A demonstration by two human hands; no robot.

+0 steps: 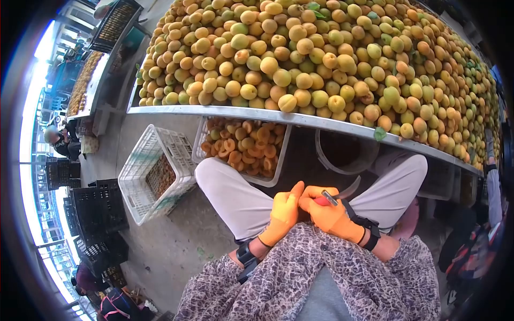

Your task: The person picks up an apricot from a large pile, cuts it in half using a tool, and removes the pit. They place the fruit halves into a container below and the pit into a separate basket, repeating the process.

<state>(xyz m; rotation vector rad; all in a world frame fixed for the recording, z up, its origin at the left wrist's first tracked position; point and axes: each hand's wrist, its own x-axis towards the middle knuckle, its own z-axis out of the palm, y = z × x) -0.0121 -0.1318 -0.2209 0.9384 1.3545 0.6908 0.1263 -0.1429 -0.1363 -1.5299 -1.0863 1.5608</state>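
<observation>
Both my hands wear orange gloves and meet above my lap. My left hand (282, 213) has its fingers curled and its thumb raised, close against the right; whatever lies in its fingers is hidden. My right hand (334, 218) is closed round a small red-handled tool with a metal end (329, 198), which looks like a knife. Just beyond my knees, a white crate (282, 160) holds halved apricots (251, 147) with their pits out. Above it, whole apricots (300, 59) lie heaped on a metal-edged table (225, 111).
To the left stands a tilted white plastic crate (136, 206) with small brown pieces at its bottom. A round bucket (345, 152) sits under the table, between my knees. Black crates (96, 211) are stacked farther left. Other people (64, 139) sit at the left; a co-worker's sleeve (493, 198) shows at right.
</observation>
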